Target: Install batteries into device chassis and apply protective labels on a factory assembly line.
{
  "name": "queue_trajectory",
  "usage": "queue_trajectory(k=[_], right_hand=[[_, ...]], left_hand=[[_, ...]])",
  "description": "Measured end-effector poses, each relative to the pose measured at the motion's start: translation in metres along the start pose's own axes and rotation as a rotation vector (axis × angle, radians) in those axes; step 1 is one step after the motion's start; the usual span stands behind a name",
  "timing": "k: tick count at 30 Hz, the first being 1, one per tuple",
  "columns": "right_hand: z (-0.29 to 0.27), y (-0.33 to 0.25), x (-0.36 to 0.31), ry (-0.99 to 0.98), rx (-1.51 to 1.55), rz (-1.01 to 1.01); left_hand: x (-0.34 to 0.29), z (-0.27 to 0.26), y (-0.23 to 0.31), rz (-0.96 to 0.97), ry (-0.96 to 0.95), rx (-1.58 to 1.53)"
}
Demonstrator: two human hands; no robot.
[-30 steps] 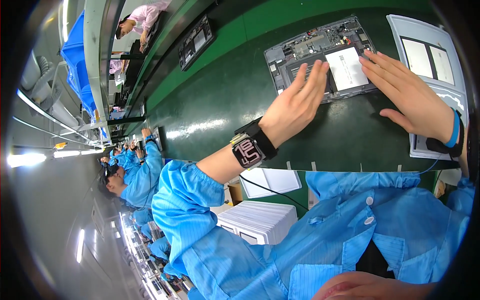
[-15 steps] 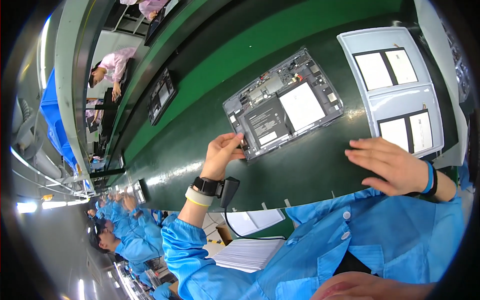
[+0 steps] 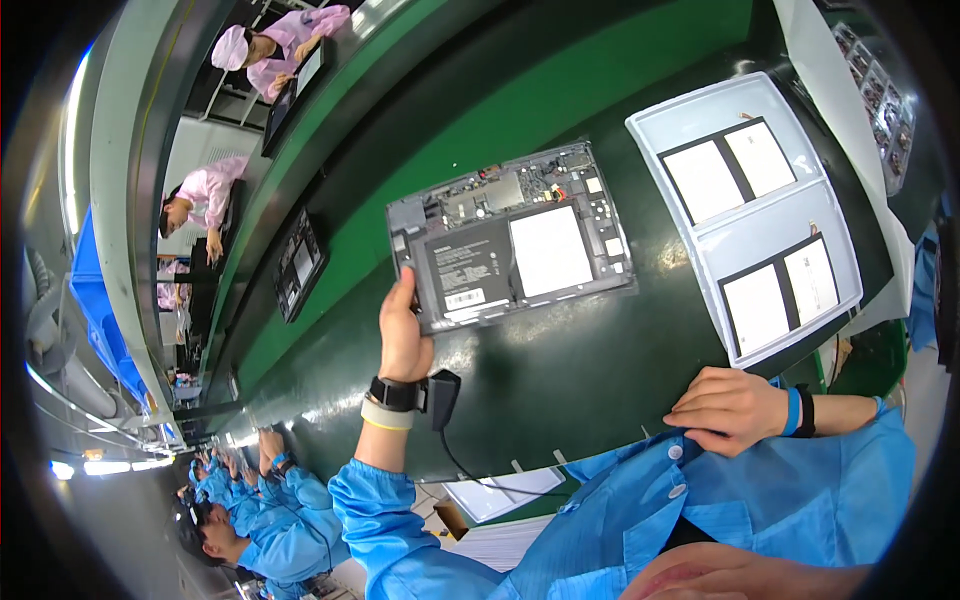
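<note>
A tablet (image 3: 460, 270) with its back off shows a circuit board, a black battery and a white panel. My left hand (image 3: 402, 330) grips its left lower edge, thumb on top and the other fingers hidden beneath. The tablet is tilted and seems raised a little over the green bench (image 3: 560, 390). My right hand (image 3: 735, 408) rests at the bench's near edge, palm down. Its fingers are loosely bent with nothing visible in them. Beyond it lies a white tray (image 3: 700, 240) with flat batteries in two compartments: an upper battery (image 3: 705, 180) and a lower one (image 3: 755, 305).
Another opened tablet (image 3: 300, 262) lies farther left along the bench. People in pink (image 3: 205, 190) work across a dark ledge, and co-workers in blue (image 3: 260, 525) sit along my left. A cable (image 3: 470, 470) hangs from the black device (image 3: 440, 400) on my left wrist.
My left hand has tightened on the tablet and shifted it left, turning it slightly clockwise. My right hand has drawn back from beside the tray to the bench edge, its fingers more bent.
</note>
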State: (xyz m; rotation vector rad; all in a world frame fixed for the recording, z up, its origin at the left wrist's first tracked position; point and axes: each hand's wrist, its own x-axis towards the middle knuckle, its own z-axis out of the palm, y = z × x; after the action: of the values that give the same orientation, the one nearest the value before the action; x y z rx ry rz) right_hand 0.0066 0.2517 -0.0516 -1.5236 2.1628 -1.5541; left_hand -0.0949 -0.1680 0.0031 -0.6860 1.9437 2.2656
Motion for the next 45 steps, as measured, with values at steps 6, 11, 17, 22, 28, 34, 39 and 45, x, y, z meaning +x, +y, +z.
queue_trajectory(k=[6, 11, 17, 22, 28, 34, 39, 45], right_hand=[[0.006, 0.002, -0.006, 0.05, -0.041, -0.028], [0.009, 0.004, -0.004, 0.081, -0.042, -0.071], [0.002, 0.004, -0.006, 0.109, -0.045, -0.063], [0.003, 0.004, -0.009, 0.107, -0.036, -0.117], [0.014, -0.002, -0.018, 0.148, -0.033, -0.105], [0.006, -0.005, -0.01, 0.163, 0.008, -0.019], [-0.005, 0.007, -0.003, 0.09, 0.051, 0.052], [-0.046, -0.033, 0.024, 0.142, 0.083, 0.051]], left_hand=[[0.102, -0.003, 0.037, 0.2, 0.047, -0.081], [0.199, -0.044, 0.044, 0.25, 0.156, -0.089], [0.255, -0.049, 0.017, 0.499, 0.627, 0.549], [0.207, -0.018, 0.029, 0.856, 0.575, 0.858], [0.102, 0.096, 0.007, 0.481, -0.312, 0.51], [0.031, 0.155, -0.05, 0.158, -0.734, 0.478], [0.026, 0.149, -0.075, 0.347, -0.557, 0.306], [0.023, 0.146, -0.077, 0.357, -0.566, 0.272]])
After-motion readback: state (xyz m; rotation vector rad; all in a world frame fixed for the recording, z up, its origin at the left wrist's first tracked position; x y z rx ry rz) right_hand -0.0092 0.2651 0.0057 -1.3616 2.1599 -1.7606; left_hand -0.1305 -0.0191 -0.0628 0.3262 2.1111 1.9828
